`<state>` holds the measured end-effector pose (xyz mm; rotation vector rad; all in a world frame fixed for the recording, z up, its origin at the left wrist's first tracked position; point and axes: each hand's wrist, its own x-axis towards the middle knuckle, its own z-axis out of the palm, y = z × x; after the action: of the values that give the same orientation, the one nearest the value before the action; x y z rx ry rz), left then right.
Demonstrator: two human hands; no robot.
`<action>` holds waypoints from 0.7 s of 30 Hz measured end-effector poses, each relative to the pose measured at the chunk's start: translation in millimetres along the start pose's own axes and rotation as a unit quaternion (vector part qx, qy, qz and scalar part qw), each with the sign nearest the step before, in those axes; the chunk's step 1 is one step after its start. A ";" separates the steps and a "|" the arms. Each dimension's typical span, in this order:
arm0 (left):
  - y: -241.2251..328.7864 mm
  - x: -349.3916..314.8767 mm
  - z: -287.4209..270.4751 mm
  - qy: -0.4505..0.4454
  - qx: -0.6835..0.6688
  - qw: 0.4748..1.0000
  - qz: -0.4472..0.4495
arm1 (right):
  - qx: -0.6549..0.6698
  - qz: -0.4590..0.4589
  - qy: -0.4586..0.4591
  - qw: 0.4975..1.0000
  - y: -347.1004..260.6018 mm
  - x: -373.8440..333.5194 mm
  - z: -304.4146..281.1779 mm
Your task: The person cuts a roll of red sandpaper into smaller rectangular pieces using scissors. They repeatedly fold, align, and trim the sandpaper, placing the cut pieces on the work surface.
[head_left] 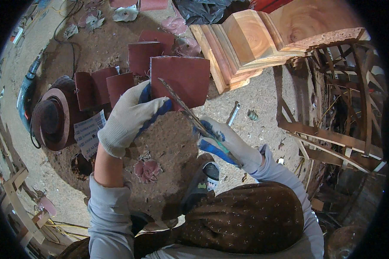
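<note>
My left hand point(132, 114), in a white knit glove with blue palm coating, pinches the left edge of a squarish red-brown sandpaper sheet point(186, 82). In my gloved right hand point(231, 140) is a long, thin, dark blade-like strip point(175, 96), greenish near the grip. It slants up and left, its tip overlapping the sheet in view; contact cannot be told. Beyond and left of my left hand stand curled sandpaper pieces point(121, 86). A thick sandpaper roll point(52, 118) lies at the left, near a loose end with its pale printed back point(89, 133) showing.
A stepped wooden block point(246, 39) sits at the upper right, with a wooden frame point(333, 138) below it. A blue power tool point(26, 95) with a cord lies far left. A wrench point(234, 113) and crumpled sandpaper discs point(147, 170) are on the ground.
</note>
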<state>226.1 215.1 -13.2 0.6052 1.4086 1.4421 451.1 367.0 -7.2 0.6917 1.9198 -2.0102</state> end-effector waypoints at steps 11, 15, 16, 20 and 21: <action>-52.1 9.8 -17.0 0.186 0.193 0.936 0.228 | 0.111 0.025 -0.023 0.993 49.6 -20.2 -10.0; -64.2 11.7 12.5 0.139 0.363 0.850 0.355 | 0.443 -0.025 0.035 0.895 32.3 -13.3 -3.4; -67.8 14.2 17.7 0.108 0.417 0.795 0.427 | 0.453 -0.044 0.064 0.888 22.3 -7.6 -0.6; -78.8 4.5 49.7 0.216 0.206 0.907 0.296 | 0.281 -0.047 0.217 0.934 52.7 1.9 -15.9; -91.7 5.5 54.9 0.238 0.136 0.932 0.238 | 0.275 -0.053 0.242 0.929 49.8 2.9 -13.9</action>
<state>299.4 229.1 -89.8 0.8531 1.9582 1.8777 476.1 377.1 -51.3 1.3546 1.6232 -2.6793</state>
